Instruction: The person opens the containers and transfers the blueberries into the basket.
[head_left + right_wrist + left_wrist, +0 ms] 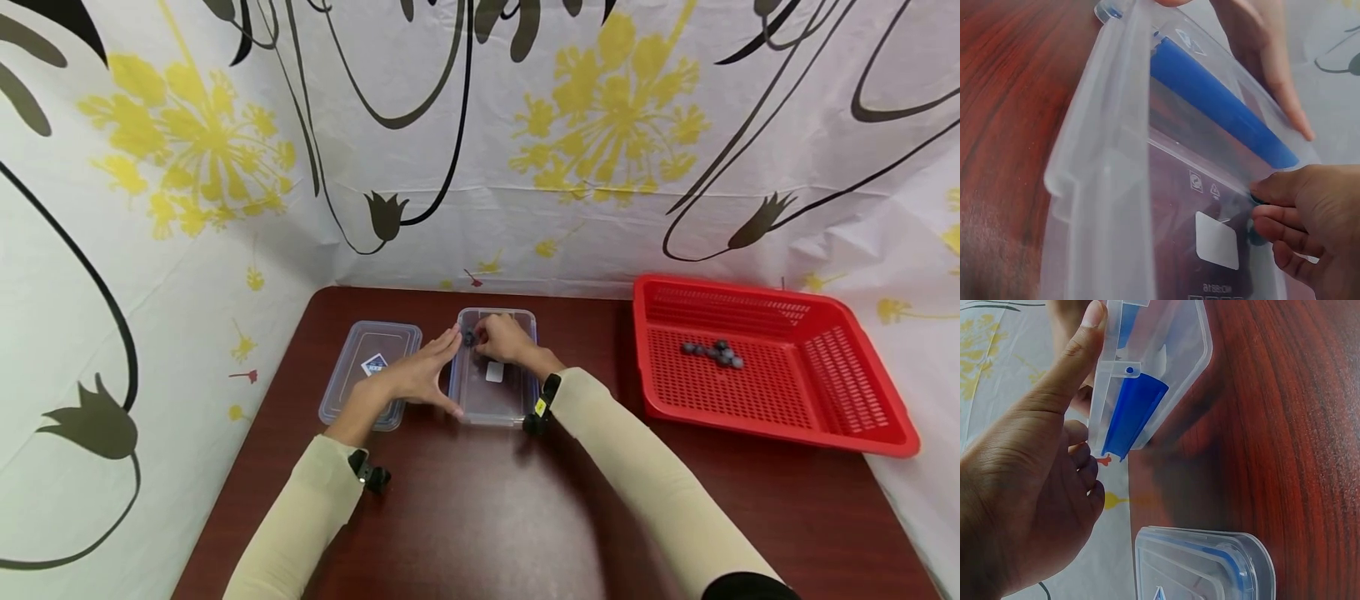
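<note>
A clear plastic box [492,408] with blue side clips stands on the brown table. My right hand [504,337] reaches inside it near the far left corner. In the right wrist view its thumb and fingers pinch a small dark ball [1260,199]. Another dark ball [1255,237] shows beside the fingertips. My left hand [420,371] lies along the box's left side, fingers extended, thumb at the near corner. In the left wrist view that thumb touches the rim beside a blue clip [1135,412]. Several dark balls [723,357] lie in the red basket [780,425].
A clear lid [348,379] with a blue-and-white label lies left of the box, partly under my left hand. The red basket stands on the table's right side. A patterned white sheet [480,208] hangs behind and at both sides of the table.
</note>
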### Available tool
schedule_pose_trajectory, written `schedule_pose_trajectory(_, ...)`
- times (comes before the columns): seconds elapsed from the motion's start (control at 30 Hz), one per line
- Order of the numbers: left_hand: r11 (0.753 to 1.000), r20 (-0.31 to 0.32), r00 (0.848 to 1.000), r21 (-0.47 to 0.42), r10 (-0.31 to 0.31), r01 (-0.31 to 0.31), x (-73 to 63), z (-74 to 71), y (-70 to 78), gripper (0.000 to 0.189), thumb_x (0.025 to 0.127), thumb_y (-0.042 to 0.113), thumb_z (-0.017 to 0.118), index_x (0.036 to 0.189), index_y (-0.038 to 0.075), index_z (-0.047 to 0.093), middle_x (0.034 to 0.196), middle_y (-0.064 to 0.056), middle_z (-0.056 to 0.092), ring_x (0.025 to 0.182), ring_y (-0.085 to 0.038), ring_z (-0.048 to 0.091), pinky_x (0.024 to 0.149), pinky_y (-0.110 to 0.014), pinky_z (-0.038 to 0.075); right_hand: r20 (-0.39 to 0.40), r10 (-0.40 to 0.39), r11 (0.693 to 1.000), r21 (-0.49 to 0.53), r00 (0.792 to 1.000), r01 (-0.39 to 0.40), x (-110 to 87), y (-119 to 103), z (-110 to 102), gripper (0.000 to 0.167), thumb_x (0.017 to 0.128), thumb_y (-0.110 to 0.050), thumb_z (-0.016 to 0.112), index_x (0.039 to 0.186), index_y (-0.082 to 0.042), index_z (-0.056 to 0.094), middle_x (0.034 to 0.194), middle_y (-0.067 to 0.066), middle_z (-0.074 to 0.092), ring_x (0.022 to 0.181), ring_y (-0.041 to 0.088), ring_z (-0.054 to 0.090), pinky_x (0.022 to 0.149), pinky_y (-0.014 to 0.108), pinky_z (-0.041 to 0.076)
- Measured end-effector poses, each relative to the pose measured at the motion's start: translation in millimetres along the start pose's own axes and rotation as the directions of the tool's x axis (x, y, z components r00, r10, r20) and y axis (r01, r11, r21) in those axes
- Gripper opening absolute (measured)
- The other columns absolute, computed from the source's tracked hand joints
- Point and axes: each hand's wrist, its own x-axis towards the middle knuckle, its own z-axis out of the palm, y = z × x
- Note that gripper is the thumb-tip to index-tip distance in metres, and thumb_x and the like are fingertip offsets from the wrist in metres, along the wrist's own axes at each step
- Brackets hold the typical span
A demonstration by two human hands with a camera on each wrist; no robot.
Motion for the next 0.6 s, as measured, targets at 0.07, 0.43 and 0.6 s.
schedule_pose_trajectory(0.07, 1.000, 0.000, 1.000, 0.004, 0.000, 0.000, 1.3, 0.7, 0.2, 0.137, 0.080, 0.057, 0.090, 0.169, 0.003, -0.001, 0.177, -0.012, -0.012, 0.164, -0.031, -0.005, 0.130, -0.056, 0.012, -0.006, 0.017, 1.000, 0.005, 1.000, -0.017, 0.2, 1.3, 3.2, 0.030, 0.092, -0.011, 0.081, 0.118, 0.003, 0.077, 0.099, 0.012, 0.081, 0.091, 0.024, 0.077, 0.085, 0.039, 0.062)
schedule_pose_trajectory(0.43, 1.000, -0.001, 1.000, 0.002, -0.003, 0.003, -0.4, 0.6, 0.9, 0.138, 0.080, 0.056, 0.090, 0.169, 0.003, -0.002, 0.177, -0.011, -0.013, 0.164, -0.030, -0.005, 0.130, -0.055, 0.014, -0.027, 0.050, 0.999, -0.003, 0.998, -0.050, 1.4, -2.0, 12.5, 0.026, 0.093, -0.015, 0.084, 0.114, -0.001, 0.079, 0.096, 0.009, 0.079, 0.081, 0.020, 0.076, 0.077, 0.037, 0.062)
schedule_pose_trajectory(0.6, 1.000, -0.007, 1.000, -0.001, 0.005, -0.005, -0.7, 0.2, 1.1, 0.138, 0.080, 0.055, 0.091, 0.169, 0.002, 0.000, 0.177, -0.013, -0.012, 0.164, -0.032, -0.004, 0.130, -0.056, 0.012, -0.036, 0.052, 0.999, -0.011, 0.998, -0.053, -0.1, -2.4, 14.4, 0.023, 0.092, -0.018, 0.084, 0.110, -0.003, 0.080, 0.094, 0.007, 0.079, 0.078, 0.019, 0.075, 0.073, 0.037, 0.062)
